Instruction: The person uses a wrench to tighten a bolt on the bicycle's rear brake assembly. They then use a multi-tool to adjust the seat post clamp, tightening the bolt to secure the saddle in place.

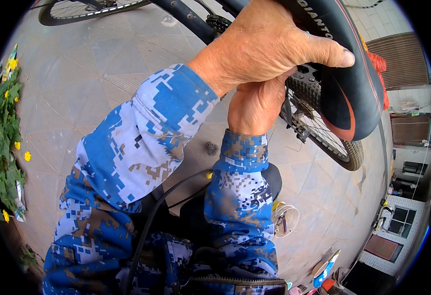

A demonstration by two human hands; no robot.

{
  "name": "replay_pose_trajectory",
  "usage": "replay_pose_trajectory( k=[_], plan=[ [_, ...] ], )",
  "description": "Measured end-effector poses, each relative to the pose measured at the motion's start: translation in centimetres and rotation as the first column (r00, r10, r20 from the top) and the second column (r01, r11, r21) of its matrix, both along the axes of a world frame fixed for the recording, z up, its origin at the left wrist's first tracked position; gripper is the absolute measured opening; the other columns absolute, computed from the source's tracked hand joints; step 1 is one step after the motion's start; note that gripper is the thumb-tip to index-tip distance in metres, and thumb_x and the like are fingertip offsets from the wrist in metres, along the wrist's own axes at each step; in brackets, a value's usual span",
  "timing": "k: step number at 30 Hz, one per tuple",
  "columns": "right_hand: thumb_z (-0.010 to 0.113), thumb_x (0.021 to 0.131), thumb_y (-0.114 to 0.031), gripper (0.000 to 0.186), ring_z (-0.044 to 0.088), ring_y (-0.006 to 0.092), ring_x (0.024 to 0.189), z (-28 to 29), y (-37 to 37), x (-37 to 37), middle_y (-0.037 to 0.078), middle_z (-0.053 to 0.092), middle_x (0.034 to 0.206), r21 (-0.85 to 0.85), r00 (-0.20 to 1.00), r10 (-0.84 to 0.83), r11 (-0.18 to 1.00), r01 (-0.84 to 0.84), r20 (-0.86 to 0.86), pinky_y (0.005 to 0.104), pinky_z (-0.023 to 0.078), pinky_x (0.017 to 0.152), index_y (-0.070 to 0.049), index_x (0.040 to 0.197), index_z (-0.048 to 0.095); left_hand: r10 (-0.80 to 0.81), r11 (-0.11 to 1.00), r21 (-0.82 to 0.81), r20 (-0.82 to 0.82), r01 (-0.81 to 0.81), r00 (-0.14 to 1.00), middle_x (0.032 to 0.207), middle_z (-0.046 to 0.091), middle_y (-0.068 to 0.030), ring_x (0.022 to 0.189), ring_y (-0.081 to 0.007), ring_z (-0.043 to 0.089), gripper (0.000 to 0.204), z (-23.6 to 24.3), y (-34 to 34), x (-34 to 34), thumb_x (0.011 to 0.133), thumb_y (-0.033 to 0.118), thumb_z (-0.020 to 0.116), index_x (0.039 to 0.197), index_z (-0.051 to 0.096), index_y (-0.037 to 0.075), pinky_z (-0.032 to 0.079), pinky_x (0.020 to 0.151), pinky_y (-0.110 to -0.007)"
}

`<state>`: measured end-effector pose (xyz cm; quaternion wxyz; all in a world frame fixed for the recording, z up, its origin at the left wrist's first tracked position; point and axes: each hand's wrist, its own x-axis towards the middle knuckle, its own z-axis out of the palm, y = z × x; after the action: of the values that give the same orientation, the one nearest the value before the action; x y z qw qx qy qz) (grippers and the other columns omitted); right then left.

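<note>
The black bicycle saddle [349,96] with red trim fills the upper right. My left hand [260,49] grips it from the near side, its thumb lying across the saddle and its fingertips hidden. Just below, my right hand [257,105] reaches up under the saddle, fingers curled and mostly hidden behind my left hand, so what they hold cannot be made out. Beside and below the saddle show the bicycle's rear tyre [353,157] and chainrings or gears, partly covered. A black frame tube [183,17] runs toward the top, and a black cable or hose [156,206] crosses between my forearms.
Another wheel [68,19] is at the top left on the paved ground [77,69]. Yellow-flowered plants [6,103] border the left. A small bucket with tools [287,221] stands by my right arm. A white-brick building [392,226] and assorted items line the right edge.
</note>
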<state>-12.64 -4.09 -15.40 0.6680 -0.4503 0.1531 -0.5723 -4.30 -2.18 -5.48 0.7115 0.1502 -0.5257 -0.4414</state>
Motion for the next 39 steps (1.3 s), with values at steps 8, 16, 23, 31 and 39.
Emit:
replay_pose_trajectory(
  k=[8, 16, 23, 31, 39],
  plan=[
    [0.053, 0.096, -0.055, 0.064, 0.05, 0.019, 0.127, 0.4, 0.6, 0.2, 0.004, 0.054, 0.136, 0.06, 0.995, 0.053, 0.996, -0.058, 0.078, 0.0333, 0.042, 0.103, -0.011, 0.141, 0.043, -0.074, 0.995, 0.066, 0.01, 0.073, 0.997, 0.107, 0.065, -0.0118, 0.098, -0.0191, 0.062, 0.045, 0.7, 0.1, 0.8, 0.081, 0.012, 0.079, 0.118, 0.058, -0.004, 0.053, 0.087, -0.031],
    [0.05, 0.096, -0.06, 0.06, 0.058, 0.0145, 0.08, 0.7, 1.4, 0.5, 0.005, 0.062, 0.083, 0.054, 0.997, -0.056, 0.997, 0.053, 0.056, 0.0292, 0.045, 0.069, -0.001, 0.103, 0.061, 0.014, 1.0, 0.012, 0.026, -0.014, 1.0, 0.108, 0.066, -0.0102, 0.099, -0.0169, 0.062, 0.042, 0.8, 0.2, 0.3, 0.081, 0.008, 0.077, 0.118, 0.058, -0.004, 0.052, 0.087, -0.03],
    [0.05, 0.101, -0.044, 0.048, 0.062, 0.015, 0.073, -2.0, 3.0, -1.0, 0.014, 0.07, 0.083, 0.103, 0.935, -0.192, 0.967, 0.231, -0.297, 0.026, 0.043, 0.063, 0.001, 0.11, 0.063, 0.002, 0.999, 0.046, 0.011, -0.002, 1.0, 0.108, 0.066, -0.009, 0.1, -0.0167, 0.062, 0.042, 0.8, 0.1, 0.6, 0.082, 0.007, 0.076, 0.118, 0.058, -0.003, 0.051, 0.088, -0.03],
    [0.032, 0.098, -0.066, 0.078, 0.051, 0.0137, 0.06, -5.3, 2.7, -3.4, 0.003, 0.055, 0.063, 0.301, 0.865, 0.012, 0.94, 0.161, -0.501, 0.0277, 0.038, 0.061, 0.004, 0.115, 0.063, 0.026, 1.0, 0.011, 0.019, -0.026, 0.999, 0.109, 0.064, -0.0098, 0.102, -0.0179, 0.06, 0.043, 0.0, -0.2, 1.6, 0.081, 0.008, 0.077, 0.118, 0.057, -0.003, 0.052, 0.088, -0.031],
    [0.034, 0.099, -0.065, 0.076, 0.05, 0.0145, 0.056, -4.9, 3.0, -5.3, 0.003, 0.053, 0.065, 0.46, 0.883, 0.094, 0.876, 0.146, -0.46, 0.0274, 0.041, 0.054, 0.006, 0.099, 0.063, 0.057, 0.996, -0.06, -0.039, -0.059, 0.998, 0.106, 0.064, -0.0073, 0.098, -0.0163, 0.06, 0.041, -0.6, -0.3, 0.1, 0.081, 0.006, 0.077, 0.117, 0.058, -0.001, 0.052, 0.087, -0.03]
  ],
)
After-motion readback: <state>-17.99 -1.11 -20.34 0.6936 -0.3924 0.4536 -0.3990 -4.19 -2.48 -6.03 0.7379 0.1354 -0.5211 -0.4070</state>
